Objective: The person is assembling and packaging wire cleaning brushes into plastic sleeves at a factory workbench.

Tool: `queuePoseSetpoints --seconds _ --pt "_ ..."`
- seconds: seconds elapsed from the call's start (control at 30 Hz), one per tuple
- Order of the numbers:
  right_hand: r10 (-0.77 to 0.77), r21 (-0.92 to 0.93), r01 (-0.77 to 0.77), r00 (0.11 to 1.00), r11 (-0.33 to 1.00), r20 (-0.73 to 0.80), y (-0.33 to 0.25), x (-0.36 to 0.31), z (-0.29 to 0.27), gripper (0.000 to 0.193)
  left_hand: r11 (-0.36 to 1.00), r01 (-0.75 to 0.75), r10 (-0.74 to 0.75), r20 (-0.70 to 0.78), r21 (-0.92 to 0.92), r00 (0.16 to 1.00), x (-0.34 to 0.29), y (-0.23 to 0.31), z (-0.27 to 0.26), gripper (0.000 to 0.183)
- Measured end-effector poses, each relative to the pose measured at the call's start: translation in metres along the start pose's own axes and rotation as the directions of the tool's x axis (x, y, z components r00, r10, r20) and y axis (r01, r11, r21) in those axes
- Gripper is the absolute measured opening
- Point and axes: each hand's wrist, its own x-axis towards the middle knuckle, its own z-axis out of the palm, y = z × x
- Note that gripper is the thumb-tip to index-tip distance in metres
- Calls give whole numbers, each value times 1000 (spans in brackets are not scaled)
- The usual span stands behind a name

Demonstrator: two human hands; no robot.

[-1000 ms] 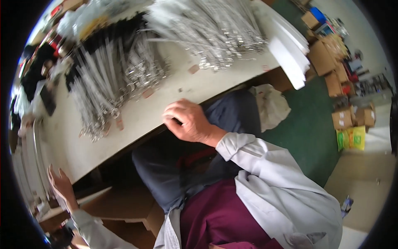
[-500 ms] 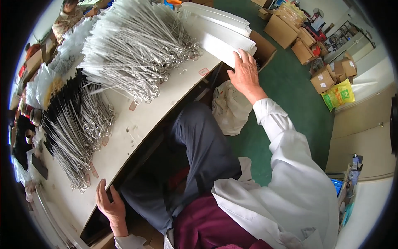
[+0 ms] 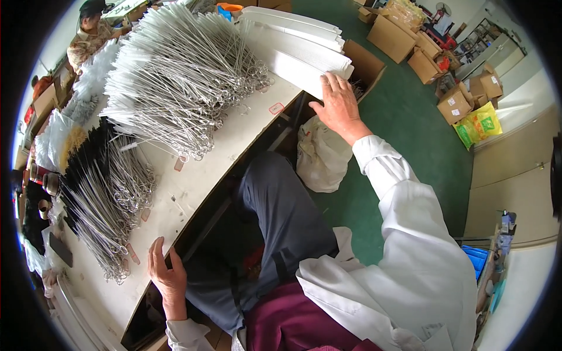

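My right hand (image 3: 339,109) is at the far right corner of the table, fingers outstretched against the near end of a stack of long white folded sheets (image 3: 304,57). Along the front edge of the white table (image 3: 170,213), my left hand (image 3: 168,274) has its fingers apart and nothing in it. Beyond it lies a bundle of thin wire-handled brushes with black bristles (image 3: 108,202), their looped ends toward me. A much larger heap of wire brushes with white bristles (image 3: 181,76) spreads over the middle of the table.
A white sack (image 3: 322,155) hangs or stands beside the table, near my knee. An open cardboard box (image 3: 364,67) stands past the corner. More cartons (image 3: 393,38) and a yellow-green bag (image 3: 480,127) are on the green floor. Another person (image 3: 88,35) sits at the far left.
My left hand has shifted slightly right and up along the table edge. My right hand has moved a little left and down, still at the white sheets. The view has tilted slightly.
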Motion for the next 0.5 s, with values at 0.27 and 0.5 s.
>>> queuePoseSetpoints --seconds 0.27,0.5 --pt "-22 -54 20 999 998 -43 8 3 11 56 999 35 -35 -25 -9 999 1 0 1 33" --pt "-58 -93 54 998 994 -37 16 6 -6 44 999 38 -37 -55 5 998 0 -4 6 34"
